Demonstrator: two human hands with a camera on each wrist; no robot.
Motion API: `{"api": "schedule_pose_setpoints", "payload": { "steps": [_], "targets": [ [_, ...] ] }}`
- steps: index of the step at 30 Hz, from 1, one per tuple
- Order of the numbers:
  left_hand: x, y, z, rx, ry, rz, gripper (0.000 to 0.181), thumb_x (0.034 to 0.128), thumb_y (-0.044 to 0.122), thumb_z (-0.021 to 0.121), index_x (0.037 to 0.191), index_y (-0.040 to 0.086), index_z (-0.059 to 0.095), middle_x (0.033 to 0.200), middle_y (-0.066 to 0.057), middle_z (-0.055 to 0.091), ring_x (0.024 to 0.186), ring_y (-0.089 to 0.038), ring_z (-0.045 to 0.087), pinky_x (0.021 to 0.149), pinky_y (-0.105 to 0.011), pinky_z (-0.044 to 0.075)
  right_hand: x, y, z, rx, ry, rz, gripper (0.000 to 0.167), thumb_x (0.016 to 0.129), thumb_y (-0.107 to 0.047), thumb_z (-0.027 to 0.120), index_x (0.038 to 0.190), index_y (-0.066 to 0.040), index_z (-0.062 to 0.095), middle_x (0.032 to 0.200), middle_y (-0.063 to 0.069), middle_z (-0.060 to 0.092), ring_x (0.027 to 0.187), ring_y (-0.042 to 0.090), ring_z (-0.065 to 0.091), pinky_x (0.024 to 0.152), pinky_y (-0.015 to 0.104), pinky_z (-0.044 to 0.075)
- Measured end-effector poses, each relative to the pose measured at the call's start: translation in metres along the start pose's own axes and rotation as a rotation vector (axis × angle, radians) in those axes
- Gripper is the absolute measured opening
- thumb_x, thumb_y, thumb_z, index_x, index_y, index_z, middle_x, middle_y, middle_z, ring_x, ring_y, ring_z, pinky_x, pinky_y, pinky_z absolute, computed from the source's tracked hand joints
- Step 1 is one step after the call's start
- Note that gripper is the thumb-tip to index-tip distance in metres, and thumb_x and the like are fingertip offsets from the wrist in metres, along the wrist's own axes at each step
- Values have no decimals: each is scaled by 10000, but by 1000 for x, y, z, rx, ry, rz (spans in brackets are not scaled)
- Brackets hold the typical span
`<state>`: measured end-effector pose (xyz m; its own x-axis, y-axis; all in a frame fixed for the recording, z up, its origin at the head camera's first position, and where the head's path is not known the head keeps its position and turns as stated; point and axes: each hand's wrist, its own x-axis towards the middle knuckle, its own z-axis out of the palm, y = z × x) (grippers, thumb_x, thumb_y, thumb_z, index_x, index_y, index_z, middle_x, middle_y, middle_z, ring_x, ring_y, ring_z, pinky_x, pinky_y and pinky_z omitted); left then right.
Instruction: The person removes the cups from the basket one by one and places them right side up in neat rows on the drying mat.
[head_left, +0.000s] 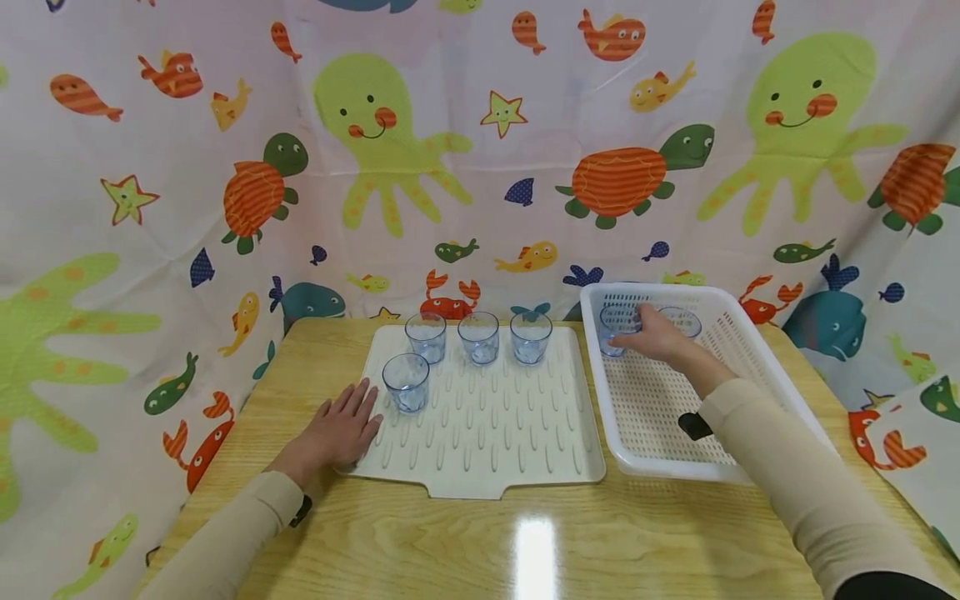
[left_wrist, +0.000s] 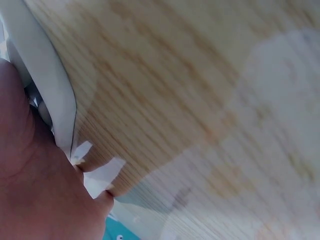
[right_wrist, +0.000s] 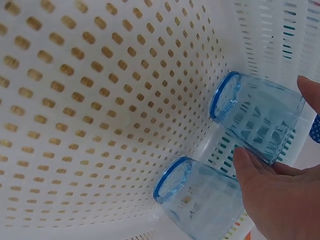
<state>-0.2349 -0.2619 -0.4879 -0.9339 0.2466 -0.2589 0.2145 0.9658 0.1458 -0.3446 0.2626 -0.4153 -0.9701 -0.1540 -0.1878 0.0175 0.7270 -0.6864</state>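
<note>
My right hand (head_left: pixel 660 337) reaches into a white plastic basket (head_left: pixel 626 462) and holds a clear blue glass (right_wrist: pixel 260 115) between thumb and fingers near its rim. Beside it in the basket stands a second blue glass (right_wrist: pixel 200 197), partly behind the hand in the head view. My left hand (head_left: pixel 341 429) lies with straight fingers on the left edge of a cream draining tray (head_left: pixel 480 450). Upright on that tray are a front-left glass (head_left: pixel 406 385) and a back row made up of a left glass (head_left: pixel 426 340), a middle glass (head_left: pixel 479 340) and a right glass (head_left: pixel 531 340).
Tray and basket sit side by side on a wooden table (head_left: pixel 390 542). A curtain (head_left: pixel 465 192) printed with sea animals hangs behind and at both sides. The basket's raised rim separates its glasses from the tray.
</note>
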Motion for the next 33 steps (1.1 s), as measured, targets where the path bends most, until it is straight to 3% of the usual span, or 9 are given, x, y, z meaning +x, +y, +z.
{"api": "schedule_pose_setpoints", "payload": {
  "steps": [9, 13, 18, 25, 33],
  "targets": [
    [7, -7, 11, -1, 5, 16, 696, 1105, 446, 290, 1637, 23, 140, 1710, -201, 36, 1559, -445, 37, 1197, -691, 64, 10, 5, 9, 17, 84, 27, 942, 956, -254, 705, 1589, 88, 99, 1582, 373, 254, 1447, 550, 287, 1148, 671, 286],
    [9, -7, 9, 10, 6, 5, 689, 1106, 437, 299, 1639, 31, 138, 1712, -195, 32, 1562, -437, 35, 1200, -685, 72, 13, 4, 12, 24, 107, 35, 926, 953, -254, 697, 1582, 92, 111, 1559, 382, 275, 1418, 557, 320, 1132, 676, 312],
    [3, -2, 2, 29, -6, -15, 672, 1111, 411, 323, 1638, 31, 153, 1710, -201, 47, 1561, -439, 55, 1198, -685, 96, 13, -1, 13, 32, 110, 24, 913, 955, -260, 696, 1582, 83, 128, 1557, 380, 286, 1415, 559, 326, 1121, 679, 325],
    [1, -1, -2, 16, -15, -15, 676, 1109, 406, 326, 1635, 18, 152, 1708, -209, 48, 1558, -448, 53, 1196, -690, 86, 5, -6, 8, 38, 106, -11, 879, 959, -247, 693, 1573, 88, 160, 1550, 377, 310, 1414, 554, 337, 1121, 664, 339],
    [9, -12, 10, -4, 13, 4, 708, 1099, 464, 287, 1639, 32, 134, 1714, -189, 26, 1564, -433, 32, 1198, -690, 62, -11, -17, 1, 41, 108, -14, 896, 953, -330, 709, 1570, 69, 196, 1530, 342, 366, 1386, 514, 397, 1095, 646, 387]
  ]
}}
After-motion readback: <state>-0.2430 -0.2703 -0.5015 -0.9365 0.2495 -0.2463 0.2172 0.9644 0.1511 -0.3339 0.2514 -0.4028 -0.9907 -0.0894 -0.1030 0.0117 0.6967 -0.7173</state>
